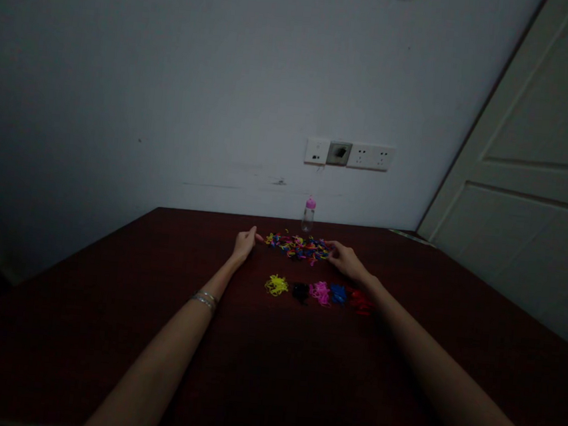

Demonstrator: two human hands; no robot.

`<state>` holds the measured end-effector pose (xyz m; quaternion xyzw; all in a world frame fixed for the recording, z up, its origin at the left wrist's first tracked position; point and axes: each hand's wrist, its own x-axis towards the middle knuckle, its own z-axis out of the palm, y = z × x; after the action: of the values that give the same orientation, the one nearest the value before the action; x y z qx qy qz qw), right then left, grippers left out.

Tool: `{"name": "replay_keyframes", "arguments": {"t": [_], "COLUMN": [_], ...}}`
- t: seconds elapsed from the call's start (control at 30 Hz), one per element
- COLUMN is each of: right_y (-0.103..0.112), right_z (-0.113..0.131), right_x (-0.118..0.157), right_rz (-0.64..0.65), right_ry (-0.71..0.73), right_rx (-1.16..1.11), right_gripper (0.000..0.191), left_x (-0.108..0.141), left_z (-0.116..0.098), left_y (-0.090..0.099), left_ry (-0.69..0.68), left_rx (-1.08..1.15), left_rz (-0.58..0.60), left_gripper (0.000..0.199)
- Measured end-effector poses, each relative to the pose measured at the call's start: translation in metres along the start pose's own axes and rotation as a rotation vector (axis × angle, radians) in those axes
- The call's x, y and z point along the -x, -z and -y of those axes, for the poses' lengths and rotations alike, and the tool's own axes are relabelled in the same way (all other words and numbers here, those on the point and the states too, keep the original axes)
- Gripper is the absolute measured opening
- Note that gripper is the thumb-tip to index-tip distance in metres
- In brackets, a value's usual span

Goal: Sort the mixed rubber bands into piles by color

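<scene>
A mixed pile of small coloured rubber bands [297, 246] lies spread between my two hands on the dark red table. At its left end is my left hand [245, 244], with a finger stretched towards the bands and nothing visible held. My right hand [346, 260] reaches to the right end of the pile, its fingers bent and apart at the outermost bands. Nearer to me, single-colour heaps form a row: yellow bands [276, 285], black bands [300, 292], pink bands [320, 293], blue bands [338, 294] and red bands [361, 302]. My right forearm passes close beside the red heap.
Behind the mixed pile, a clear bottle with a pink top [308, 217] stands upright near the wall. Sockets and switches [350, 154] are set in the wall above it. A white panelled door [533, 177] is on the right. The room is dim.
</scene>
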<state>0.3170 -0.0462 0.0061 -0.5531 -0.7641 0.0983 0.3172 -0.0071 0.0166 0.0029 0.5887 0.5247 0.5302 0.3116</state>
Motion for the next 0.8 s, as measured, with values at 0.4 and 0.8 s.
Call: {"name": "replay_keyframes", "arguments": {"t": [0.4, 0.8], "right_y": [0.014, -0.007], "right_z": [0.016, 0.127], "right_x": [0.004, 0.016], "right_rz": [-0.146, 0.223], "right_ry": [-0.102, 0.07], "right_rx": [-0.34, -0.366], "right_gripper": [0.053, 0.056], "left_x": [-0.002, -0.002], "left_z": [0.002, 0.002], "left_y": [0.001, 0.001], "left_ry": [-0.014, -0.03], "left_rx": [0.021, -0.026], "left_rz": [0.023, 0.033], "left_gripper": [0.06, 0.06]}}
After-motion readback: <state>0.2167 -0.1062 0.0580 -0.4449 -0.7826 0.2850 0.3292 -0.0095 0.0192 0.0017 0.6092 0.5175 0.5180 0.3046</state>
